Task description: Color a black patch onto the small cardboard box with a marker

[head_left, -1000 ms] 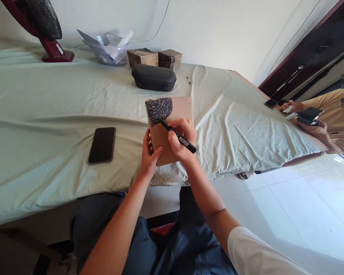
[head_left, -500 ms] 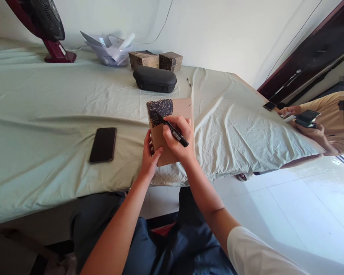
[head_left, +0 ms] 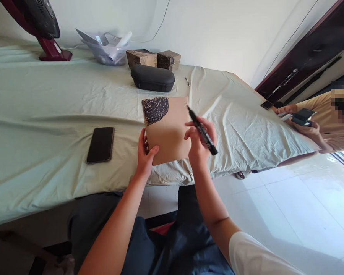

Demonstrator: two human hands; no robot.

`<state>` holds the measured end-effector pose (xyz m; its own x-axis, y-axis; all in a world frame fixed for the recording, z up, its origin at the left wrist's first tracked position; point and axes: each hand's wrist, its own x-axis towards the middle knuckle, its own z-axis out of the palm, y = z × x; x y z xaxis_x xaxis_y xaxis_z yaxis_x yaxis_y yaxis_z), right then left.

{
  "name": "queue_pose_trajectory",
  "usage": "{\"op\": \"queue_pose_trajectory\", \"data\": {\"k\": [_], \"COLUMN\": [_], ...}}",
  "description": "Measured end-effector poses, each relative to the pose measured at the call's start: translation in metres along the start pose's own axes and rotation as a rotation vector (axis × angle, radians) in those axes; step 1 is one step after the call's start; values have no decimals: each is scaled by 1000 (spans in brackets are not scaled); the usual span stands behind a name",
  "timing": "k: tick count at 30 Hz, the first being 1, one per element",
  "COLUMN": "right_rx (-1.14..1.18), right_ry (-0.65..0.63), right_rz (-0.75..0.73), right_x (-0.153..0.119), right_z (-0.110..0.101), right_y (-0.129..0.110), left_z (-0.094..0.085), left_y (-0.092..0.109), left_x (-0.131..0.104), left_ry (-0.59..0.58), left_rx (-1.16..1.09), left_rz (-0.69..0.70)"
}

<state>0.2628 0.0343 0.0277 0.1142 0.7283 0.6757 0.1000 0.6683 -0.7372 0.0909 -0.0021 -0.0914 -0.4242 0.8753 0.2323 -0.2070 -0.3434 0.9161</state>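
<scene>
A brown cardboard piece lies near the table's front edge, with dense black scribble in its far left corner. My left hand grips its lower left edge, thumb on top and fingers partly hidden beside it. In my right hand is a black marker, held between the fingers with its tip raised near the cardboard's far right corner. The tip looks apart from the surface. To the left a dark phone lies flat on the cloth.
Behind the cardboard are a black case, two patterned boxes and a plastic basket. A fan stands at the back left. At the right, another person's hands hold a dark object.
My right hand has moved right with the marker, off the scribbled corner, showing more of the cardboard. My left hand keeps its hold. The whole view has shifted slightly.
</scene>
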Motion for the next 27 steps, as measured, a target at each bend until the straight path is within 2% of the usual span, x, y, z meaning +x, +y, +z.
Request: {"op": "queue_pose_trajectory", "data": {"k": [2,3,6,9,11,13,18,22,27], "right_rx": [50,86,181,142,-1,-224,-811,-966,-1013], "right_ry": [72,65,-56,-92,-132,-234,-560,-745,-808], "right_rz": [29,73,301,436,424,407,277,287,251], "right_x": [1,1,2,1,1,4,17,23,24], "right_z": [-23,-35,-67,-81,-79,-73,-50,-37,-29], "right_y": [7,12,35,66,84,94,88,82,89], "left_z": [-9,-14,-26,-36,-41,-48,-64,-71,-73], "left_y": [2,4,16,29,36,40,45,47,48], "left_x": [7,10,21,29,33,36,46,50,50], "left_ry": [45,65,98,99,93,94,75,83,72], "left_rx": [10,14,38,68,66,64,53,37,40], "left_rz": [12,17,45,81,88,85,74,79,52]}}
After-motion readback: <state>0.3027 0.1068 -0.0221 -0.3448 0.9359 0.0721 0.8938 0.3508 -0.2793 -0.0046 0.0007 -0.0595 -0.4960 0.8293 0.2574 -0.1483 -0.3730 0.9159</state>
